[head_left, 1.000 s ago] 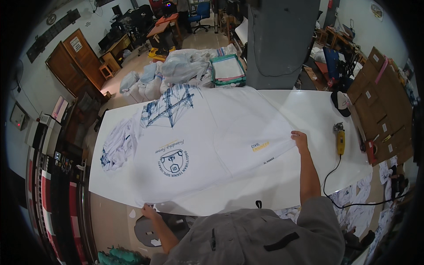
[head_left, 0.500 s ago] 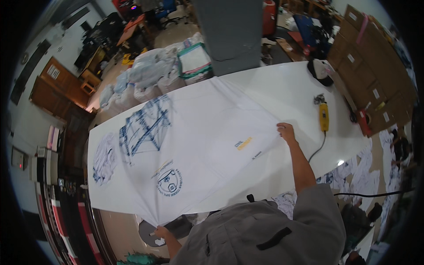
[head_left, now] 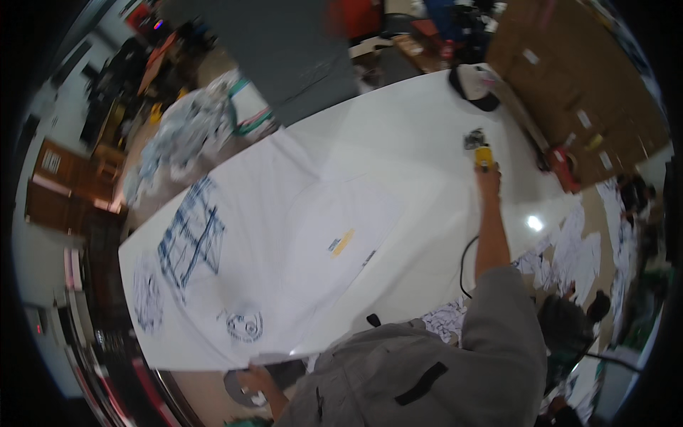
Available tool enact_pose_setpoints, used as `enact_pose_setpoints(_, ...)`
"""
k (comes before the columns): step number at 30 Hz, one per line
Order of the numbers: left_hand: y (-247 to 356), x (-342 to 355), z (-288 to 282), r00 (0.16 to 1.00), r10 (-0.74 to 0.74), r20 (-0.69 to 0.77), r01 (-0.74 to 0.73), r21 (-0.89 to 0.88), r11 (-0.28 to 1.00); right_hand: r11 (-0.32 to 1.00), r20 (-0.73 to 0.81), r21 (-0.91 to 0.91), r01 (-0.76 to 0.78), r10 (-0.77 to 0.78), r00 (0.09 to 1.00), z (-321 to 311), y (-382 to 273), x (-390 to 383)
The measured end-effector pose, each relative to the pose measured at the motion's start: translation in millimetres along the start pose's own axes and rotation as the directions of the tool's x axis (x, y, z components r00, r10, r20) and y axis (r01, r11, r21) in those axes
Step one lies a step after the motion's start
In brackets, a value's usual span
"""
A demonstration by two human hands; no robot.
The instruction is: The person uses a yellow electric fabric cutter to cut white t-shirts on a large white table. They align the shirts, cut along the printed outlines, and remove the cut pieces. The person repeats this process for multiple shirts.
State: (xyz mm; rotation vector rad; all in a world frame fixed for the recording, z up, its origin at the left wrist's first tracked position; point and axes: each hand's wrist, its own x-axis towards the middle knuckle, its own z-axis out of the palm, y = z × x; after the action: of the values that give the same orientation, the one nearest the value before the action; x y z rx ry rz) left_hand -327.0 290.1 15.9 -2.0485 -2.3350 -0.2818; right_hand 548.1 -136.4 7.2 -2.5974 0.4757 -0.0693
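My right hand [head_left: 488, 174] is closed round a yellow corded power cutter [head_left: 484, 156] with a metal head, on the right of the white table [head_left: 409, 132]. My left hand [head_left: 255, 381] is low at the near edge, by the lower corner of a white printed fabric [head_left: 313, 199]; motion blur hides whether its fingers grip it. The fabric lies spread leftward across the table, with blue line drawings, a round emblem and small yellow print. A crumpled printed bundle [head_left: 148, 299] lies at the left end.
Bagged bundles [head_left: 181, 132] stand beyond the far edge beside a grey pillar [head_left: 292, 57]. A cap [head_left: 473, 85] and cardboard panels [head_left: 573, 96] are at the back right. White scraps [head_left: 569, 242] lie past the right edge, near a co-worker's dark-clothed figure [head_left: 565, 324].
My right hand has let go of the fabric's corner and moved up and right onto the yellow cutter. The fabric's right side lies slacker, and the view has swung rightward.
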Motion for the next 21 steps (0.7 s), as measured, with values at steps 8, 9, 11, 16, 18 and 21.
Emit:
enact_pose_setpoints(8,104.1,-6.0,20.7,0.959,0.276,-0.063,-0.281,-0.333,0.900,0.859,0.486,0.464,-0.215,-0.043,0.873,4.1,27.0,-9.1)
enact_pose_setpoints(9,115.2,-8.7,16.8,0.928,0.367,-0.056,-0.363,-0.346,0.865,0.814,0.536,0.506,-0.286,-0.037,0.844,0.7,30.6,-33.3)
enact_pose_setpoints(11,134.8,-19.6,7.4,0.826,0.563,-0.031,-0.540,-0.335,0.772,0.636,0.685,0.637,-0.435,-0.209,0.698,-20.0,44.6,-89.9)
enact_pose_setpoints(16,170.1,-48.9,-2.8,0.495,0.867,0.051,-0.725,-0.525,0.445,0.616,0.792,0.593,-0.519,-0.329,0.514,-56.4,55.8,-259.5)
enact_pose_setpoints(18,178.9,-51.1,-0.7,0.370,0.927,0.069,-0.739,-0.582,0.338,0.728,0.806,0.562,-0.393,-0.372,0.461,-73.0,54.8,-316.1)
enact_pose_setpoints(21,186.0,-46.5,2.9,0.315,0.949,0.036,-0.792,-0.540,0.283,0.848,0.790,0.439,-0.297,-0.207,0.577,-80.1,52.4,-400.2)
